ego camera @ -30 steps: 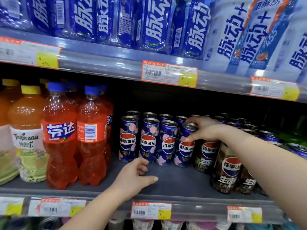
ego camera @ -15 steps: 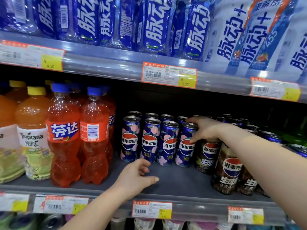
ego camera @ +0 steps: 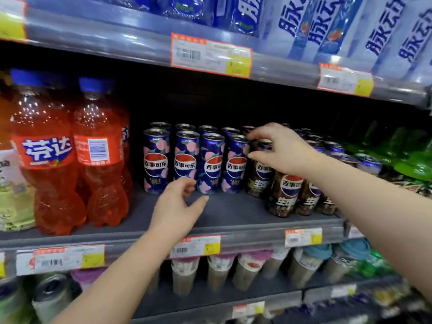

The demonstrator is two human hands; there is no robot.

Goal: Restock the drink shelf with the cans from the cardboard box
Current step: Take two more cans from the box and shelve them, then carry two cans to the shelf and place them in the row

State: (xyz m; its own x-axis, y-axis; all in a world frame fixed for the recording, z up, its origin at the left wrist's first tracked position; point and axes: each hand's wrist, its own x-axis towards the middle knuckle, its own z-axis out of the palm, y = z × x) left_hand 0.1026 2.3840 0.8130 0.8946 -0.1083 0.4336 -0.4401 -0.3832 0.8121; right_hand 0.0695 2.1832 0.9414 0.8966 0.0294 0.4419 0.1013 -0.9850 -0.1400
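Store aisle, grey drink shelf (ego camera: 233, 213) at chest height. Left hand (ego camera: 175, 206) loosely open, empty, hovering over bare shelf just before the front row of blue peach cans (ego camera: 211, 163). Right hand (ego camera: 280, 148) farther in, fingers spread around the top of a dark can (ego camera: 261, 174) beside that row.

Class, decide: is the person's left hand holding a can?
No: the left hand hovers open and empty just in front of the blue peach Pepsi cans.

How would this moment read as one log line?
right hand open at dark can top | left hand open, empty, over shelf | blue cans upright
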